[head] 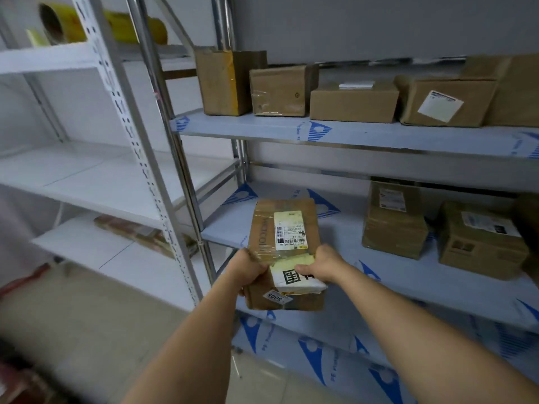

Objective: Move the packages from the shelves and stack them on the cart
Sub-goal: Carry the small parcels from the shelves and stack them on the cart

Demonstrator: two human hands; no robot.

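A taped brown cardboard package (284, 228) with a white shipping label sticks out over the front edge of the middle shelf (402, 275). My left hand (248, 268) grips its near left corner and my right hand (322, 265) grips its near right corner. Two more boxes stand on the same shelf, one (393, 220) further right and another (481, 243) beyond it. Several boxes line the upper shelf (320, 132), among them a tall one (224, 83) and a flat one (354, 102). No cart is in view.
A white slotted rack (116, 185) stands to the left, with yellow rolls (61, 23) on top and a flat wrapped item (140, 231) on a low shelf. Metal uprights (178, 141) separate the two racks. A tiled floor (116, 330) lies below.
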